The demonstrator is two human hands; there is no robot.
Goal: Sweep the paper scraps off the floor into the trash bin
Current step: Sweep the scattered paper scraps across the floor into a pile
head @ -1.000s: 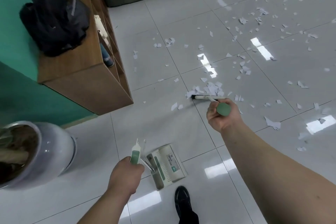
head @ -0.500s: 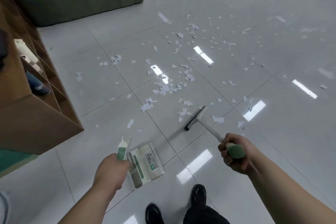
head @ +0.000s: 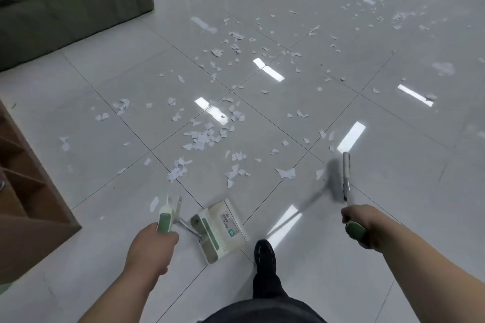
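Observation:
White paper scraps [head: 203, 137] lie scattered over the grey tiled floor, thickest in a small heap ahead of me and thinner toward the far right. My left hand [head: 151, 248] grips the green-and-white handle of a dustpan [head: 221, 229], whose white pan rests on the floor just in front of my shoe. My right hand [head: 363, 225] holds the green grip of a broom; the broom head [head: 339, 176] is blurred, low at the right, beside a large scrap. No trash bin is in view.
A wooden shelf unit [head: 29, 191] stands at the left edge. A dark green planter box [head: 73, 13] with foliage sits at the back left. My black shoe [head: 265, 252] is planted next to the dustpan. Bright light strips reflect on the tiles.
The view has swung right and away from the shelf. The broom head has moved right and nearer to me, leaving the heap of scraps. The dustpan stays low by my foot.

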